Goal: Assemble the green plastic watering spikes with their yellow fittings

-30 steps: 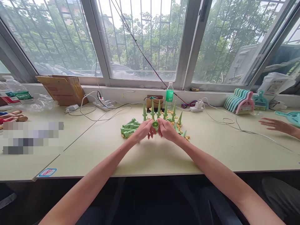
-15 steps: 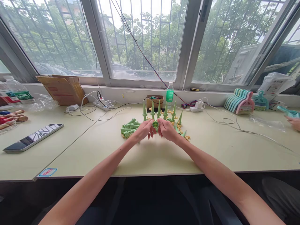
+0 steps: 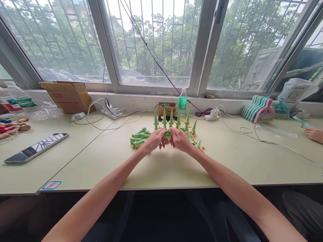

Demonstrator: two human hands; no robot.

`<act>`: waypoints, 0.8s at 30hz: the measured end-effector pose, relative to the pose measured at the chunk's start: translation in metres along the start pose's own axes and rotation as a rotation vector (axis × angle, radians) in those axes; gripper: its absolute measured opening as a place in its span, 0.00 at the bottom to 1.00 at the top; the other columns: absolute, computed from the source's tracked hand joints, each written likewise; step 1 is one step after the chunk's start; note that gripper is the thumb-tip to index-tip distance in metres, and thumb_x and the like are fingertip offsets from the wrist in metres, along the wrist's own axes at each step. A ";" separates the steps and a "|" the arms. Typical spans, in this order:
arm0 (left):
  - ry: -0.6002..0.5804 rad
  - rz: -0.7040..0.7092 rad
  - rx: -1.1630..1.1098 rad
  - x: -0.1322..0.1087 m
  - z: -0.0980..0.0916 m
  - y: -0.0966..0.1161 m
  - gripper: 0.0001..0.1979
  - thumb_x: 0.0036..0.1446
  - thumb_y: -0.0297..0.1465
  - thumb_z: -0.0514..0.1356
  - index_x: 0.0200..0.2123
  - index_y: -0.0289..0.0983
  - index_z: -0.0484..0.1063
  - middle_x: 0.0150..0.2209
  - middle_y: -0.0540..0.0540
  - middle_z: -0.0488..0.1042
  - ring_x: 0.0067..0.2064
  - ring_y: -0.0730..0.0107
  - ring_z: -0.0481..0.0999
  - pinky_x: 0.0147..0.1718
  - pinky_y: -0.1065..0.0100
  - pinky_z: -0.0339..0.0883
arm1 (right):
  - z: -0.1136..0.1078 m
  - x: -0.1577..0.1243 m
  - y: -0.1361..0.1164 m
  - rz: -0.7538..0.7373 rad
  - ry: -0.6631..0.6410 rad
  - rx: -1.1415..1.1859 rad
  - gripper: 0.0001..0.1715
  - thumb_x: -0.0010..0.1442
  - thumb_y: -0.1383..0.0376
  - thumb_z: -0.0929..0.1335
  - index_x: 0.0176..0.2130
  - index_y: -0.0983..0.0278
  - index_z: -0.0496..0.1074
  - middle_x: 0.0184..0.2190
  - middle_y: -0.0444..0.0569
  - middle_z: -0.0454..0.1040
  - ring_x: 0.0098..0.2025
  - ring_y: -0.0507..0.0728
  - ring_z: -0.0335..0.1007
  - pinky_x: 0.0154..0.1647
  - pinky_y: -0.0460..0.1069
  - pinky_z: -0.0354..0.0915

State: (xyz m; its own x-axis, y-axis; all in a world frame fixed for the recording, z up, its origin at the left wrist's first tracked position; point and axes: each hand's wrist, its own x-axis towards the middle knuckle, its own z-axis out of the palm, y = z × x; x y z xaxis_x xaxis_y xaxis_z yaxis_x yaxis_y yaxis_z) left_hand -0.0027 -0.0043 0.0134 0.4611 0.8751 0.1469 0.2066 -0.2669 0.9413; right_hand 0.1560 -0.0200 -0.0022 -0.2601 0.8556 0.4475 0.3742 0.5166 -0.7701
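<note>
Between my two hands is a green plastic tube (image 3: 167, 134), its round open end facing me. My left hand (image 3: 156, 139) grips it from the left, and my right hand (image 3: 178, 137) grips it from the right, fingers closed on both sides. Just beyond my hands, several green pointed spikes (image 3: 155, 120) stand upright in a row with small yellow parts on them. Left of my left hand lies a pile of green tubes (image 3: 138, 137). More green spikes and yellow pieces (image 3: 201, 148) lie to the right of my right hand.
A water bottle (image 3: 183, 100) and a small cardboard box (image 3: 166, 109) stand behind the spikes. At left lie a phone (image 3: 36, 148) and a larger cardboard box (image 3: 67, 97). White cables (image 3: 248, 132) cross the right side, near stacked dustpans (image 3: 259, 109) and another person's hand (image 3: 315, 134).
My hands and the tube stay almost in place. At the far right, the other person's hand and its light-blue object have shifted slightly.
</note>
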 end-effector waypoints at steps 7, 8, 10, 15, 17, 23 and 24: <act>0.007 0.002 -0.007 0.000 0.000 0.000 0.16 0.62 0.42 0.49 0.33 0.36 0.64 0.22 0.47 0.72 0.18 0.70 0.70 0.14 0.72 0.60 | 0.000 0.000 0.000 0.003 -0.005 -0.001 0.23 0.70 0.52 0.53 0.29 0.61 0.58 0.16 0.39 0.65 0.14 0.49 0.60 0.21 0.45 0.61; 0.007 0.002 -0.004 0.000 0.000 0.001 0.15 0.63 0.42 0.48 0.33 0.36 0.64 0.22 0.47 0.72 0.19 0.70 0.70 0.14 0.72 0.60 | 0.000 0.000 0.000 0.002 -0.004 0.000 0.23 0.70 0.52 0.53 0.29 0.61 0.58 0.16 0.39 0.65 0.14 0.49 0.60 0.21 0.45 0.61; 0.010 0.002 0.003 -0.001 0.001 0.001 0.15 0.63 0.41 0.48 0.33 0.36 0.64 0.22 0.47 0.72 0.19 0.70 0.70 0.15 0.71 0.60 | 0.000 0.000 0.000 0.001 -0.003 0.002 0.23 0.70 0.52 0.53 0.29 0.61 0.58 0.16 0.39 0.65 0.14 0.49 0.60 0.21 0.45 0.61; 0.010 0.012 -0.003 -0.001 0.001 0.001 0.16 0.62 0.43 0.49 0.32 0.36 0.64 0.22 0.47 0.72 0.19 0.70 0.70 0.15 0.71 0.60 | 0.000 0.000 0.000 0.015 -0.003 0.001 0.23 0.70 0.53 0.53 0.29 0.61 0.58 0.16 0.39 0.65 0.15 0.49 0.60 0.21 0.45 0.61; 0.011 0.020 0.001 0.000 0.001 0.000 0.16 0.62 0.43 0.49 0.32 0.36 0.64 0.22 0.47 0.72 0.18 0.70 0.70 0.14 0.71 0.60 | -0.001 0.000 0.000 0.017 -0.005 0.000 0.22 0.70 0.54 0.53 0.29 0.61 0.58 0.16 0.39 0.65 0.15 0.49 0.60 0.21 0.45 0.61; -0.009 0.013 -0.003 0.001 0.000 -0.001 0.15 0.63 0.42 0.48 0.32 0.37 0.63 0.24 0.46 0.73 0.19 0.70 0.70 0.14 0.71 0.60 | -0.002 -0.001 -0.004 0.003 -0.008 -0.009 0.22 0.70 0.54 0.53 0.28 0.61 0.57 0.17 0.40 0.65 0.16 0.49 0.61 0.20 0.44 0.60; -0.011 0.010 -0.005 0.001 0.000 0.000 0.15 0.63 0.42 0.48 0.32 0.37 0.63 0.24 0.46 0.73 0.19 0.70 0.70 0.14 0.71 0.60 | -0.002 -0.001 -0.004 0.004 -0.007 -0.011 0.22 0.70 0.54 0.53 0.28 0.61 0.57 0.17 0.40 0.65 0.16 0.49 0.61 0.21 0.44 0.60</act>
State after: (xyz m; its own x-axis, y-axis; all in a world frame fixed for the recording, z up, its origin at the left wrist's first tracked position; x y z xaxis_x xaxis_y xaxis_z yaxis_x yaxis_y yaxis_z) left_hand -0.0019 -0.0032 0.0131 0.4729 0.8678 0.1529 0.1972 -0.2733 0.9415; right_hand 0.1570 -0.0227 0.0014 -0.2646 0.8575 0.4412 0.3853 0.5134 -0.7668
